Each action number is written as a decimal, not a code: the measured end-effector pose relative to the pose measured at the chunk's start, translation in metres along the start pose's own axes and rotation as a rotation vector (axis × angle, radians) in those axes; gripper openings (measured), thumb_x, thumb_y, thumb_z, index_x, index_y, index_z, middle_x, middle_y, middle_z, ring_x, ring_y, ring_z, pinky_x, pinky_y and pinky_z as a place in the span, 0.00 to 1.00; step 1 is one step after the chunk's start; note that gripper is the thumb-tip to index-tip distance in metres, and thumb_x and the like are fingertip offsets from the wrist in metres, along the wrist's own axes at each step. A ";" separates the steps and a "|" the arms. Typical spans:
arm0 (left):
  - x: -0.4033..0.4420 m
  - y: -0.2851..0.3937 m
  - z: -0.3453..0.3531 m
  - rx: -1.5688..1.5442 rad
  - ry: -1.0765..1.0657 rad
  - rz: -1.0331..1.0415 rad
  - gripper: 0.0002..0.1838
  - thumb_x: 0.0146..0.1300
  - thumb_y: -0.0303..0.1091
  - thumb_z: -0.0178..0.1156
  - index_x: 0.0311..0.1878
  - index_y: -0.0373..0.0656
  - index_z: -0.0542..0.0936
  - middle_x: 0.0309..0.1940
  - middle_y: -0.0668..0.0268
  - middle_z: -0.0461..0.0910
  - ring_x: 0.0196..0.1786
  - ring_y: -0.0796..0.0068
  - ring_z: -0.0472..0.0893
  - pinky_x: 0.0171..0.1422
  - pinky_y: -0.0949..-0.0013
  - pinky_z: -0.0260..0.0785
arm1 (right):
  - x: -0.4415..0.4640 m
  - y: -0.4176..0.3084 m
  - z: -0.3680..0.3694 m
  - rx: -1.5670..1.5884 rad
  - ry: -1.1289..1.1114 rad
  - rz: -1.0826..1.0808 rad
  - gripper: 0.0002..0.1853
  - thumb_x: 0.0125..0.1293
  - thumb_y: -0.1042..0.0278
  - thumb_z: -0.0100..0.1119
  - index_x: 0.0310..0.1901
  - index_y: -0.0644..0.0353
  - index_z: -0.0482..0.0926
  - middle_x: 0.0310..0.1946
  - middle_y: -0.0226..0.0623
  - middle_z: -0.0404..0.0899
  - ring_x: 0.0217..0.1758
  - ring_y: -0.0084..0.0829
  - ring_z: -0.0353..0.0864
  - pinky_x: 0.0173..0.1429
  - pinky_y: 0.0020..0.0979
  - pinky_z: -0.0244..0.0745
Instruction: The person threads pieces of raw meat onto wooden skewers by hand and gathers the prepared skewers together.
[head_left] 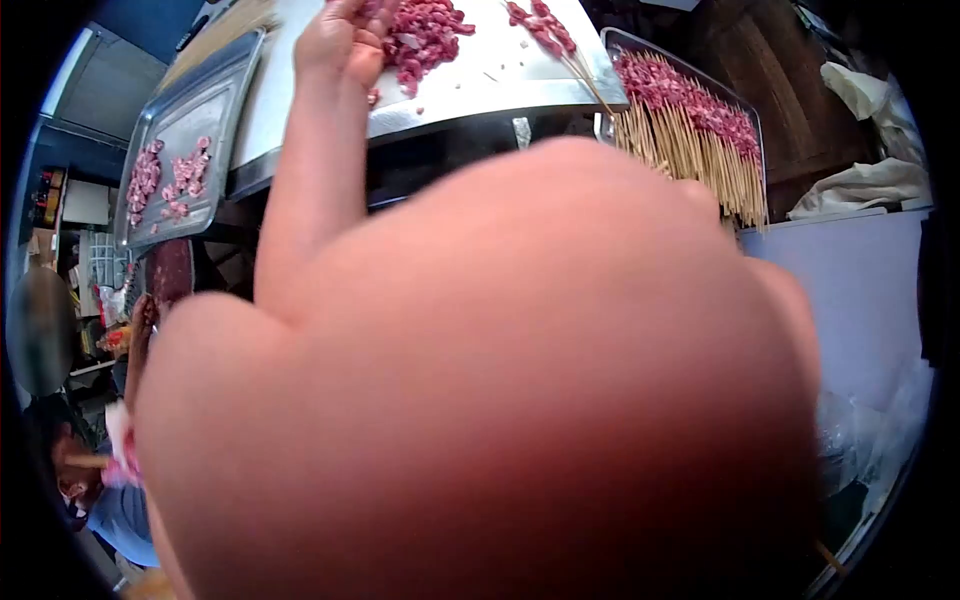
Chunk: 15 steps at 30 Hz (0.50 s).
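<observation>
My left hand [343, 35] is at the top edge of the view, over the white board [480, 90]. Its fingers are partly cut off by the frame and look curled; what is in them cannot be made out. Beside it lies a heap of raw meat pieces [425, 40]. A large, blurred, rounded shape of skin fills the middle, very close to the camera. It looks like the back of my right hand [490, 330], whose fingers are hidden. Further right on the board are a few meat skewers [545, 28].
A metal tray [690, 75] at upper right holds many meat skewers [690, 130]. Another metal tray [215, 120] at left carries two groups of meat pieces [187, 172]. Bare sticks [220, 40] lie beyond it. Another person [125, 515] is at lower left; white cloth [865, 180] lies at right.
</observation>
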<state>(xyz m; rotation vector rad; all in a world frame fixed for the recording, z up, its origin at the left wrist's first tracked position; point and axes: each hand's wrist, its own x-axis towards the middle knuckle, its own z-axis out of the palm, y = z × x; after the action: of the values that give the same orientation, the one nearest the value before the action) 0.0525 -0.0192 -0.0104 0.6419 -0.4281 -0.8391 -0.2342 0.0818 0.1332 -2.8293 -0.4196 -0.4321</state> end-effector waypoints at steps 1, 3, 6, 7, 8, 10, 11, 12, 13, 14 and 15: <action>0.003 -0.005 0.000 0.013 -0.030 0.023 0.09 0.68 0.26 0.42 0.46 0.31 0.65 0.50 0.42 0.70 0.54 0.48 0.74 0.60 0.52 0.71 | 0.003 -0.005 0.001 -0.009 -0.016 -0.015 0.08 0.53 0.71 0.55 0.35 0.60 0.78 0.22 0.36 0.76 0.23 0.32 0.79 0.27 0.30 0.75; -0.008 -0.013 0.014 -0.079 -0.004 -0.009 0.16 0.62 0.23 0.49 0.54 0.31 0.67 0.43 0.53 0.75 0.45 0.61 0.78 0.48 0.65 0.76 | 0.008 -0.012 0.002 -0.004 -0.056 -0.024 0.08 0.52 0.72 0.56 0.36 0.59 0.79 0.22 0.35 0.76 0.24 0.31 0.79 0.27 0.29 0.75; -0.004 -0.018 0.017 -0.102 -0.008 -0.059 0.15 0.62 0.22 0.48 0.53 0.29 0.67 0.41 0.54 0.75 0.43 0.63 0.78 0.49 0.64 0.76 | 0.012 -0.019 0.005 0.012 -0.114 -0.021 0.10 0.51 0.73 0.58 0.38 0.57 0.79 0.22 0.33 0.76 0.24 0.30 0.79 0.29 0.28 0.74; -0.005 -0.019 0.020 -0.103 0.019 -0.023 0.15 0.62 0.23 0.49 0.52 0.29 0.67 0.41 0.54 0.75 0.43 0.63 0.78 0.49 0.64 0.76 | 0.013 -0.020 0.005 0.019 -0.135 -0.009 0.11 0.50 0.73 0.58 0.38 0.57 0.80 0.21 0.32 0.76 0.24 0.30 0.79 0.29 0.28 0.74; -0.004 -0.019 0.020 -0.126 0.033 -0.022 0.14 0.62 0.24 0.50 0.50 0.31 0.68 0.39 0.55 0.75 0.41 0.64 0.78 0.48 0.64 0.75 | 0.012 -0.020 0.006 0.024 -0.154 0.007 0.12 0.50 0.73 0.59 0.39 0.56 0.80 0.21 0.31 0.76 0.25 0.29 0.79 0.30 0.27 0.74; 0.005 -0.021 0.015 -0.157 0.008 0.001 0.12 0.63 0.27 0.51 0.48 0.33 0.69 0.38 0.56 0.75 0.40 0.66 0.77 0.47 0.64 0.75 | 0.007 -0.012 0.006 0.077 -0.164 0.108 0.13 0.49 0.74 0.60 0.40 0.55 0.81 0.21 0.30 0.76 0.25 0.29 0.79 0.30 0.26 0.74; -0.001 -0.017 0.021 -0.204 0.031 -0.016 0.12 0.64 0.29 0.51 0.48 0.34 0.69 0.37 0.57 0.75 0.40 0.66 0.77 0.48 0.63 0.74 | 0.002 -0.006 0.009 0.111 -0.154 0.187 0.14 0.49 0.74 0.61 0.40 0.55 0.81 0.21 0.29 0.76 0.25 0.28 0.79 0.31 0.26 0.74; -0.008 -0.012 0.025 -0.254 0.050 -0.029 0.12 0.64 0.31 0.51 0.47 0.35 0.69 0.37 0.58 0.74 0.40 0.66 0.77 0.48 0.62 0.74 | -0.002 0.002 0.011 0.148 -0.115 0.279 0.15 0.48 0.75 0.61 0.41 0.54 0.81 0.21 0.29 0.76 0.26 0.28 0.79 0.31 0.26 0.74; -0.005 -0.011 0.019 -0.277 -0.016 -0.065 0.14 0.64 0.35 0.53 0.47 0.35 0.69 0.37 0.58 0.75 0.42 0.62 0.76 0.50 0.58 0.73 | -0.012 0.015 0.017 0.227 -0.027 0.411 0.16 0.48 0.75 0.62 0.41 0.54 0.82 0.21 0.28 0.76 0.26 0.27 0.79 0.32 0.25 0.74; -0.010 -0.003 0.019 -0.074 -0.085 0.001 0.14 0.71 0.33 0.35 0.47 0.31 0.65 0.50 0.43 0.71 0.53 0.49 0.75 0.59 0.52 0.71 | -0.023 0.035 0.028 0.300 0.082 0.520 0.14 0.53 0.75 0.60 0.43 0.56 0.81 0.22 0.29 0.76 0.26 0.25 0.78 0.31 0.24 0.72; -0.017 0.001 0.025 -0.102 -0.043 -0.014 0.17 0.71 0.36 0.33 0.47 0.31 0.65 0.50 0.43 0.71 0.53 0.49 0.74 0.60 0.51 0.70 | -0.033 0.054 0.039 0.383 0.209 0.621 0.12 0.57 0.75 0.58 0.45 0.58 0.80 0.23 0.30 0.77 0.26 0.22 0.76 0.31 0.24 0.71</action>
<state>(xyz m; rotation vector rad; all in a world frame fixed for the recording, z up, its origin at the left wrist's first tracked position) 0.0287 -0.0142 0.0070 0.5341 -0.4179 -0.8839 -0.2374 0.0345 0.0756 -2.3421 0.3750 -0.4445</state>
